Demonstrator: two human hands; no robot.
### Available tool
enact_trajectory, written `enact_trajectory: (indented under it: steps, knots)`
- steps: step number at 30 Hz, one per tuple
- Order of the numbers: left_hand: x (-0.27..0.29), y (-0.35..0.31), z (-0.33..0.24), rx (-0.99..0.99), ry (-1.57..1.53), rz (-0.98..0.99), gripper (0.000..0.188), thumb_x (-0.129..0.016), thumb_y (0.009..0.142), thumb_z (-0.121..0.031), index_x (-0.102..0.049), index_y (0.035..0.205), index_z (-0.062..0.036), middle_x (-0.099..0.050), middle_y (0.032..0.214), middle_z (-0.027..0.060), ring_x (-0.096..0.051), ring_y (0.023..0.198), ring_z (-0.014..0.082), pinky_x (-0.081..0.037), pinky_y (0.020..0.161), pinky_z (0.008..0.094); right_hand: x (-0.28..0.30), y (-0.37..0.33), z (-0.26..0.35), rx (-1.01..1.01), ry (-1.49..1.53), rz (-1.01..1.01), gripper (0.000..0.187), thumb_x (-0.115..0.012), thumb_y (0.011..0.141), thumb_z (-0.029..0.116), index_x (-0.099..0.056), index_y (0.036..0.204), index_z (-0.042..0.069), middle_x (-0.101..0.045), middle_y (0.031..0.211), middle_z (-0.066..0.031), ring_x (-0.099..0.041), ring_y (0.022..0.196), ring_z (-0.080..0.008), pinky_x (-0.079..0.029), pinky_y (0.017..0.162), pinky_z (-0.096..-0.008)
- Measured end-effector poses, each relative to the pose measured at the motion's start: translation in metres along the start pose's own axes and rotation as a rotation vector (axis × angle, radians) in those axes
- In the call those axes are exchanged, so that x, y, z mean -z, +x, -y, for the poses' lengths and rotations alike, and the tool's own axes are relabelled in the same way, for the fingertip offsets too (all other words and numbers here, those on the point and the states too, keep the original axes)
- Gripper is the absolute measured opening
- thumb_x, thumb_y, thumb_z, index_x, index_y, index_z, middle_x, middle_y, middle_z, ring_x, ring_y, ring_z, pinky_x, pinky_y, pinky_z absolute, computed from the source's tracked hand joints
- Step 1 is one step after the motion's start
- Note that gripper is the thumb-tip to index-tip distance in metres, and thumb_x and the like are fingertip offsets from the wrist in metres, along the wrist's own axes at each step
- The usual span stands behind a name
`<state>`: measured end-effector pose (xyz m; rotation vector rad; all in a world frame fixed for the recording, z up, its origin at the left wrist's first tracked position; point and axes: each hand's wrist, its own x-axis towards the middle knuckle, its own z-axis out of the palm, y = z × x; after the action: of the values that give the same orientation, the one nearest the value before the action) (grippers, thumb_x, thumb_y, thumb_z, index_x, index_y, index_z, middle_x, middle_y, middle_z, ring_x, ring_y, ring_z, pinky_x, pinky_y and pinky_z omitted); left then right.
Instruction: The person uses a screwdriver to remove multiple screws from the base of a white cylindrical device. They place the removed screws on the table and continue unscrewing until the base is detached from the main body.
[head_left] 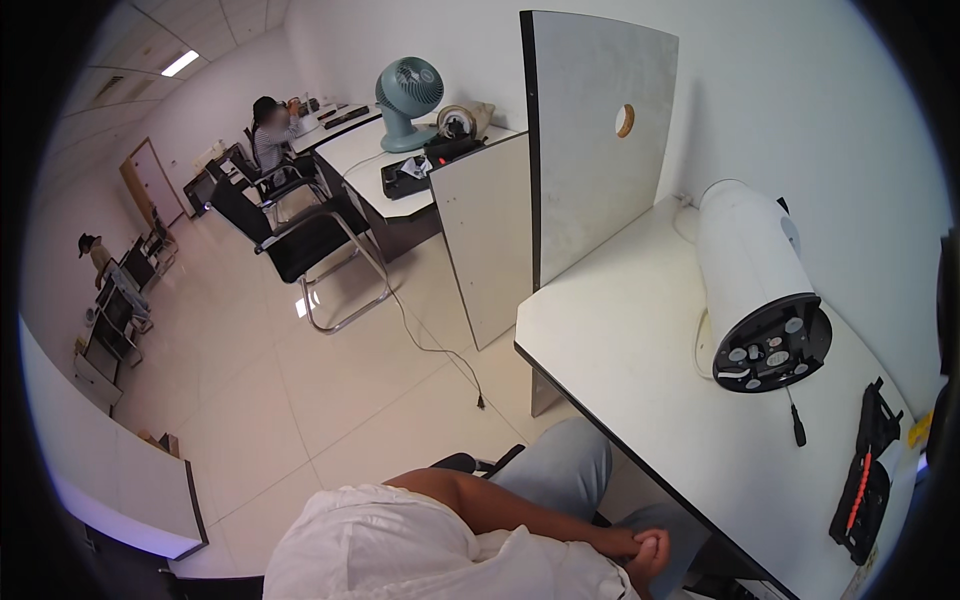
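Note:
My hands rest together over my lap, beside the desk's front edge. My left hand [622,543] is at the end of the bare forearm crossing my body, its fingers mostly hidden. My right hand [653,556] is closed, with its fingers curled against the left. On the white desk [620,350], a large white cylindrical appliance [752,245] lies on its side. Its round black underside [775,345] faces me, with recesses and pale round parts. A black-handled screwdriver [798,425] lies just in front of that underside. Neither hand touches the appliance or the screwdriver.
An open black tool case [868,480] with a red strip lies at the desk's right. A grey partition [600,150] with a round hole stands at its left. Beyond are a teal fan [408,100], black chairs [310,240], a plugged floor cord [440,350] and a seated person [275,140].

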<state>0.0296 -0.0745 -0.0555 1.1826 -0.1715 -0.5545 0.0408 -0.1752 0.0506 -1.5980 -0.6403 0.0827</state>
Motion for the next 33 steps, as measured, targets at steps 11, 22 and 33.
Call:
enact_trajectory:
  steps: [11,22,33]
  knots:
    - [0.015,-0.075,-0.094,-0.192,0.257,-0.189,0.078,-0.06,0.09,-0.014,-0.012,0.151,-0.0133,-0.059,0.11,0.012,-0.057,0.101,0.017,-0.044,0.088,0.0308,0.006,0.013,0.016,-0.255,0.011,0.091,0.039,-0.056,0.089,0.03,-0.052,0.112,0.0,-0.054,0.103,-0.0114,-0.053,0.094,-0.0215,-0.041,0.086,-0.035]
    - [-0.015,-0.053,-0.092,-0.648,0.718,0.009,0.083,-0.059,0.087,-0.033,-0.012,0.152,-0.0146,-0.057,0.116,0.0218,-0.062,0.089,0.0292,-0.049,0.08,0.0378,0.012,0.018,0.021,-0.501,0.369,0.597,0.093,-0.039,0.084,0.075,-0.04,0.135,-0.003,-0.049,0.131,-0.0176,-0.052,0.116,-0.0267,-0.042,0.098,-0.0388]
    - [-0.008,-0.055,-0.117,-0.109,0.804,0.171,0.088,-0.066,0.084,-0.036,-0.015,0.151,-0.0119,-0.053,0.119,0.0221,-0.059,0.1,0.0329,-0.047,0.086,0.0403,0.013,0.025,0.009,-0.34,0.325,0.473,0.064,-0.035,0.096,0.054,-0.058,0.121,0.0,-0.059,0.121,-0.0167,-0.055,0.114,-0.026,-0.041,0.099,-0.0381]
